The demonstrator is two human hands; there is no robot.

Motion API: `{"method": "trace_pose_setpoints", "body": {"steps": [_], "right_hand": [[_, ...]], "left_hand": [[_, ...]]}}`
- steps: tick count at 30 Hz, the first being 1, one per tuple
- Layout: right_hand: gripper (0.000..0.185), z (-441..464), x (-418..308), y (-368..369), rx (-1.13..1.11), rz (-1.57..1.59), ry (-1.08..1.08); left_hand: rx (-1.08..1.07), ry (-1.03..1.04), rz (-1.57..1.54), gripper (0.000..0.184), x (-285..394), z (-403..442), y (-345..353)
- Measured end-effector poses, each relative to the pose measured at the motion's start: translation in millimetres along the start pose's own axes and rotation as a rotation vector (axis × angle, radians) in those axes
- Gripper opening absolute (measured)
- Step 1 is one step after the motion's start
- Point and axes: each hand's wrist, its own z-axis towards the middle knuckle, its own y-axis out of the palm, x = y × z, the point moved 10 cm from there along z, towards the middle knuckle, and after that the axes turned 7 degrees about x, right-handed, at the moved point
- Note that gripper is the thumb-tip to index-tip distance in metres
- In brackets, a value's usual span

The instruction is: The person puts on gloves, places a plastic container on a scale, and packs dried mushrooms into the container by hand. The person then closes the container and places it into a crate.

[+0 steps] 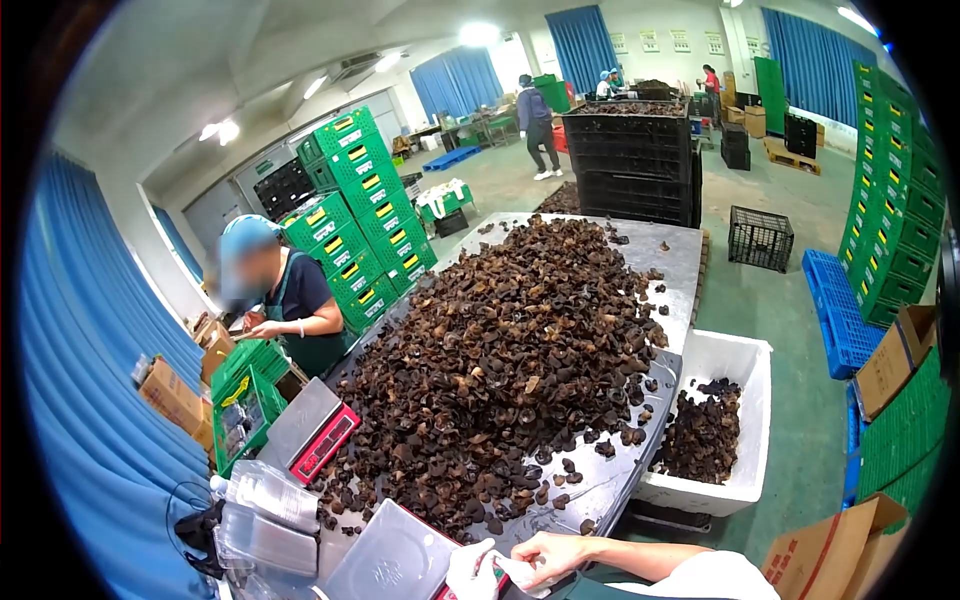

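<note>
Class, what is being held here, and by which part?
White fabric: the bare right hand pinches a bunched fold. Whether the gloved left hand grips it is unclear.

blue curtains (110, 370) hang by white walls (655, 18); lamps (479, 35) glow above a green floor (745, 300).

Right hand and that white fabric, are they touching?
Touching. The head view shows it: the bare right hand has its fingers curled onto the white fabric.
</note>
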Motion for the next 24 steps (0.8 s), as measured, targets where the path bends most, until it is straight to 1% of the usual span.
{"method": "trace_pose_setpoints", "body": {"steps": [1, 2, 3, 4, 5, 6, 7, 8, 9, 10, 11, 12, 13, 14, 15, 17, 18, 19, 21, 22, 23, 24], "right_hand": [[0.027, 0.8, -1.9, 0.7, 0.0, -0.002, -0.003], [0.029, 1.9, -6.7, -4.1, 0.055, 0.012, -0.037], [0.03, 2.4, -11.4, -8.4, 0.111, 0.026, -0.07], [0.033, 3.0, -13.8, -12.3, 0.181, 0.106, -0.074], [0.034, 6.2, 1.3, -21.1, 0.257, 0.048, -0.081], [0.034, 8.6, 14.6, -26.8, 0.321, 0.113, -0.062], [0.035, 10.5, 22.1, -32.0, 0.384, 0.179, -0.043], [0.036, 11.7, 31.0, -37.2, 0.446, 0.205, 0.008], [0.036, 10.7, 32.2, -38.0, 0.447, 0.204, 0.007], [0.038, 8.6, 21.4, -39.7, 0.45, 0.17, -0.007], [0.039, 7.6, 14.5, -41.2, 0.453, 0.136, -0.022], [0.039, 8.3, 16.1, -40.6, 0.454, 0.135, -0.022], [0.037, 8.4, 22.3, -41.2, 0.484, 0.181, -0.008], [0.035, 8.3, 28.9, -41.2, 0.514, 0.228, 0.007], [0.034, 7.5, 33.3, -42.1, 0.543, 0.275, 0.023], [0.03, 5.5, 31.2, -39.3, 0.532, 0.326, 0.056], [0.027, 5.0, 32.6, -38.1, 0.525, 0.376, 0.087], [0.027, 4.8, 33.6, -39.3, 0.525, 0.374, 0.087], [0.023, 10.6, 26.6, -21.2, 0.288, 0.446, 0.008], [0.026, 11.7, 20.2, -14.0, 0.214, 0.423, -0.011], [0.027, 10.7, 12.6, -11.9, 0.193, 0.396, -0.034], [0.024, 8.0, 7.0, -13.0, 0.194, 0.326, -0.017]], "left_hand": [[-0.041, 0.185, 0.096, 0.016, 38.8, 4.5, -0.8], [-0.041, 0.187, 0.097, 0.016, 38.4, 4.4, -0.4], [-0.068, 0.071, 0.009, 0.016, 26.4, 4.2, 2.9], [-0.095, -0.047, -0.079, 0.017, 14.2, 2.1, 7.4], [-0.121, -0.165, -0.168, 0.019, 2.7, -1.2, 12.7], [-0.147, -0.284, -0.256, 0.021, -7.1, -5.1, 17.7], [-0.147, -0.284, -0.257, 0.021, -2.6, -4.6, 17.0], [-0.188, -0.417, -0.371, 0.023, -5.2, -9.1, 22.4], [-0.229, -0.549, -0.486, 0.024, -5.6, -14.1, 29.0], [-0.218, -0.414, -0.397, 0.028, 8.9, -8.2, 27.0], [-0.218, -0.413, -0.398, 0.028, -3.9, -10.6, 29.6], [-0.195, -0.583, -0.639, 0.042, -36.1, -20.8, 38.8], [-0.169, -0.752, -0.881, 0.064, -43.6, -25.9, 47.4], [-0.231, -0.626, -0.756, 0.07, -36.1, -23.9, 46.7], [-0.23, -0.628, -0.756, 0.07, -35.8, -23.6, 48.6], [-0.197, -0.55, -0.509, 0.06, -36.4, -19.5, 43.8], [-0.178, -0.601, -0.489, 0.051, -49.0, -23.2, 42.0], [-0.177, -0.6, -0.49, 0.051, -56.6, -23.3, 42.6], [-0.093, -0.659, -0.555, 0.042, -74.3, -23.5, 39.9], [-0.056, -0.614, -0.521, 0.035, -67.0, -19.5, 36.5], [-0.057, -0.613, -0.522, 0.035, -60.2, -19.3, 33.9], [-0.094, -0.574, -0.529, 0.031, -47.7, -18.7, 32.4]]}}
